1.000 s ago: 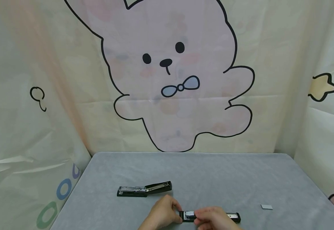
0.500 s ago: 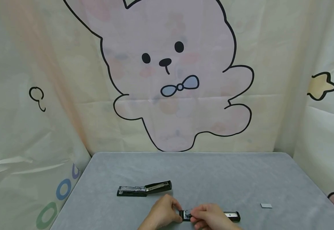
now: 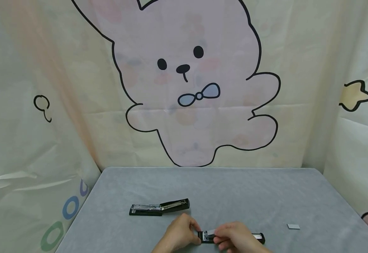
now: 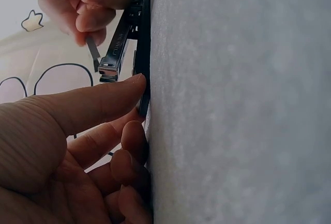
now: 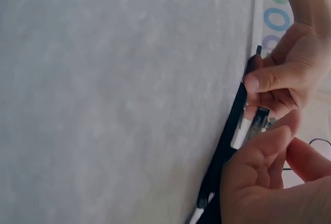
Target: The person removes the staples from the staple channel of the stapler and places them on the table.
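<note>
A black stapler (image 3: 207, 237) lies opened out on the table, its metal magazine raised off the base in the left wrist view. My left hand (image 3: 181, 232) grips the left end of its base between thumb and fingers. My right hand (image 3: 234, 237) pinches a small grey strip of staples (image 4: 93, 50) between thumb and forefinger. The strip is tilted, just over the magazine's end (image 4: 111, 66) and beside it. My right fingers hide the middle of the stapler in the head view.
A second black stapler (image 3: 146, 210), also opened out, lies farther back on the left. Another small grey strip (image 3: 293, 226) rests on the table (image 3: 250, 193) at the right. A cloth with a cartoon animal (image 3: 190, 123) hangs behind the table.
My right hand has shifted a little left, then back right and slightly up, and the staple strip now shows tilted at its fingertips. My left hand has kept its place on the stapler.
</note>
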Motion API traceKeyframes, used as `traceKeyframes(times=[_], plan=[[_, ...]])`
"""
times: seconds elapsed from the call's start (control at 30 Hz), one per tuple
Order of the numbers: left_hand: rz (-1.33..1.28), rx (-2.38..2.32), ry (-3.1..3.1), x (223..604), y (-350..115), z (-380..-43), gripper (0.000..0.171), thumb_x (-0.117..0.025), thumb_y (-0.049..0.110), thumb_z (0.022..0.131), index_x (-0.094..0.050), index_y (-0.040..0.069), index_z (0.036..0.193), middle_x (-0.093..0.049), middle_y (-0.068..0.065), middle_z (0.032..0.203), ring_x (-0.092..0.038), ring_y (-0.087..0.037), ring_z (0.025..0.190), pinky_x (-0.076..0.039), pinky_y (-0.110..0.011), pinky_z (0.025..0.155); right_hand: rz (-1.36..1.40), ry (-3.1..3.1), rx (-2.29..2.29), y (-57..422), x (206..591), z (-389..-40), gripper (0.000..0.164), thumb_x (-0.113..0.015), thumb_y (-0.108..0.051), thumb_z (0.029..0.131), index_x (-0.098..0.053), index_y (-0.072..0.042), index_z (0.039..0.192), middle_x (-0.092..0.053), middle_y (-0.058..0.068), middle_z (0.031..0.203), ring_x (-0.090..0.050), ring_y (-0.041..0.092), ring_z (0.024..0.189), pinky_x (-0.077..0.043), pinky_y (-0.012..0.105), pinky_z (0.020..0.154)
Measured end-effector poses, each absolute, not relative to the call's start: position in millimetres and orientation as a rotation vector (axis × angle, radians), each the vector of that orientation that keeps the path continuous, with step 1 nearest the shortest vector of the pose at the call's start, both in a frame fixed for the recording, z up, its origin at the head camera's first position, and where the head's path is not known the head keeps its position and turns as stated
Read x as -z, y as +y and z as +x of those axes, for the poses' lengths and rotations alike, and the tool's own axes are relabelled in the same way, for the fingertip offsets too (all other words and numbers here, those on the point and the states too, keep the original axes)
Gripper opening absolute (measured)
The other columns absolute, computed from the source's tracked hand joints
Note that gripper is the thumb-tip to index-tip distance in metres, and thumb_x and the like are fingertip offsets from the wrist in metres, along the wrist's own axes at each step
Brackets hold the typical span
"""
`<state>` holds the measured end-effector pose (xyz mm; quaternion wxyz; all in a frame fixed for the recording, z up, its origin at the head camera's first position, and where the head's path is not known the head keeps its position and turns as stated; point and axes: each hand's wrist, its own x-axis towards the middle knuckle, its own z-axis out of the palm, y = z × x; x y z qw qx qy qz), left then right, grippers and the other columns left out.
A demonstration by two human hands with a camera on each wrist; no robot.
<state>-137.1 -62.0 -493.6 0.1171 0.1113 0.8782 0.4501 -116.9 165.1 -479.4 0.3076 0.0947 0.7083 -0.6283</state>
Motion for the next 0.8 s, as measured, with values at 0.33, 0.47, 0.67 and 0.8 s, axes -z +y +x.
traceKeyframes(times=[0.33,0.47,0.67,0.8], plan=[[0.270,-1.297,2.508,493,-61,-141,0.027,-0.092,-0.005,0.062,-0.076,0.013,0.075,-0.058,0.003,0.062,-0.051,-0.015,0.057,-0.037,-0.031,0.053,0.217,1.865,1.694,185,472,-112,0.023,-0.063,-0.019,0.101,-0.076,-0.001,0.108,-0.074,0.000,0.088,-0.067,0.009,0.071,-0.045,0.023,0.064],[0.279,-1.296,2.510,493,-62,-141,0.027,-0.093,-0.005,0.062,-0.076,0.012,0.075,-0.059,0.003,0.061,-0.051,-0.015,0.057,-0.037,-0.031,0.054,0.210,1.834,1.737,197,474,-109,0.021,-0.064,-0.017,0.100,-0.076,-0.001,0.106,-0.073,0.000,0.086,-0.066,0.009,0.069,-0.049,0.024,0.066],[0.264,-1.297,2.495,492,-62,-140,0.027,-0.092,-0.007,0.063,-0.076,0.011,0.075,-0.059,0.002,0.063,-0.051,-0.016,0.059,-0.037,-0.031,0.055,0.197,1.790,1.732,221,480,-113,0.019,-0.065,-0.016,0.099,-0.075,-0.002,0.107,-0.071,0.002,0.090,-0.064,0.010,0.070,-0.054,0.026,0.074],[0.259,-1.291,2.498,491,-61,-139,0.027,-0.092,-0.006,0.064,-0.076,0.012,0.076,-0.059,0.002,0.064,-0.051,-0.017,0.059,-0.037,-0.032,0.056,0.161,1.763,1.728,237,481,-114,0.017,-0.065,-0.016,0.100,-0.075,-0.004,0.107,-0.070,0.001,0.092,-0.064,0.010,0.072,-0.055,0.026,0.077]])
